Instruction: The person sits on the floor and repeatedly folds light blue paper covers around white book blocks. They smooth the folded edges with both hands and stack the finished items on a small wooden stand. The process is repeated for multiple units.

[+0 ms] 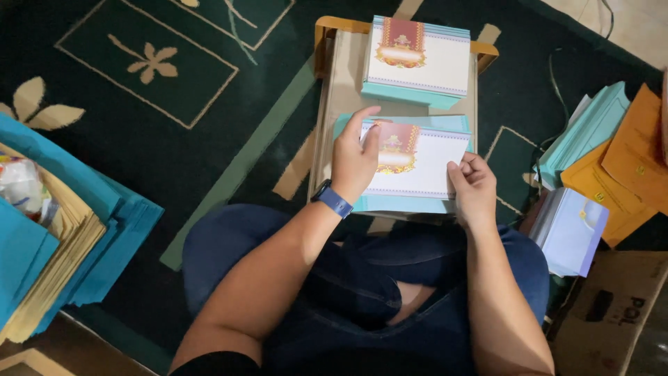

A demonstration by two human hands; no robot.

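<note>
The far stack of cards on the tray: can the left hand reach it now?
Probably yes. The left hand rests on the near stack, and nothing lies between it and the far stack.

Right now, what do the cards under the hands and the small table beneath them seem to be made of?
The cards look like matte printed card stock: thin, flat sheets with crisp stacked edges. The small table looks like light wood or laminate, with a smooth tan top and an orange-brown rim; which one is unclear.

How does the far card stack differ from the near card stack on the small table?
The far stack lies untouched; the near stack has both hands on it, left hand on top, right hand at its edge. The far stack looks squared; the near stack's top card sits askew. Both show white faces, red-gold ornaments, teal edges.
</note>
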